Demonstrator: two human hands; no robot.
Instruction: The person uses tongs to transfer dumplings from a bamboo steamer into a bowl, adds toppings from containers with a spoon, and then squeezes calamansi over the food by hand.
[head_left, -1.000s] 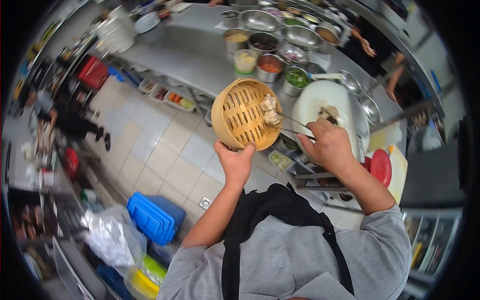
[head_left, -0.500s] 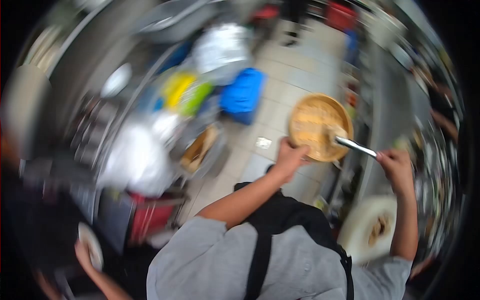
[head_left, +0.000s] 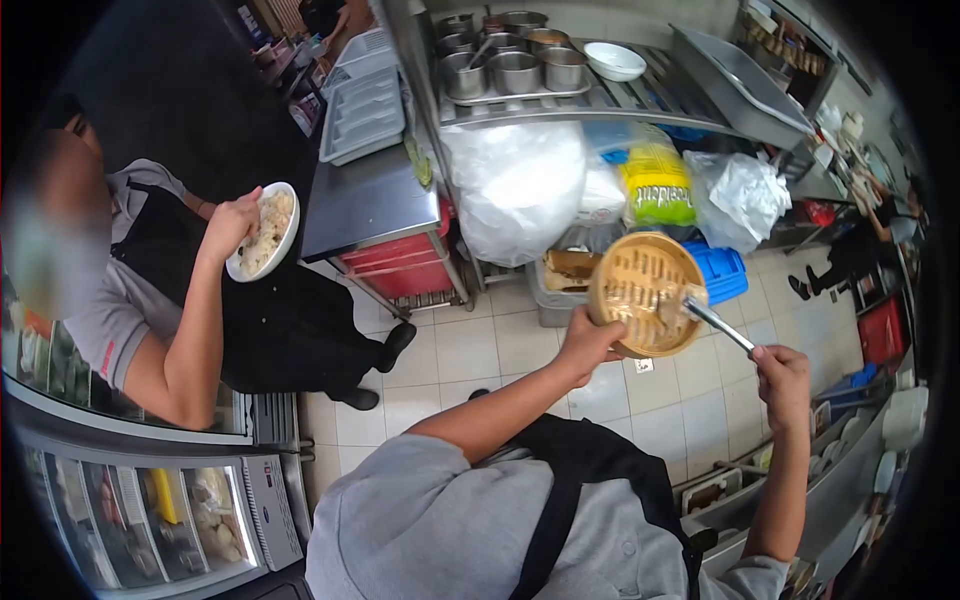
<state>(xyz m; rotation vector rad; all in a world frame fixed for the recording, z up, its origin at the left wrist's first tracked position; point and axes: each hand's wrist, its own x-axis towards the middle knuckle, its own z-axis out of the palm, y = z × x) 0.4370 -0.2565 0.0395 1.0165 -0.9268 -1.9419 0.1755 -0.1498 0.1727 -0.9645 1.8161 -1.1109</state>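
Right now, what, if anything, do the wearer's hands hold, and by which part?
The left hand holds the bamboo basket by its rim and side; the right hand holds the metal tongs by their rear end.

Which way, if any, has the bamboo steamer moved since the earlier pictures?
Yes: the bamboo steamer has moved toward the blue bin in the view; well apart from it earlier, it now partly covers it.

Smooth and wooden in the basket (head_left: 599, 290); glossy and metallic in the tongs (head_left: 724, 328) and upper-left worktop (head_left: 370, 215); plastic, wrinkled, in the white bag (head_left: 515, 190); matt, clothlike in the apron (head_left: 590, 450).
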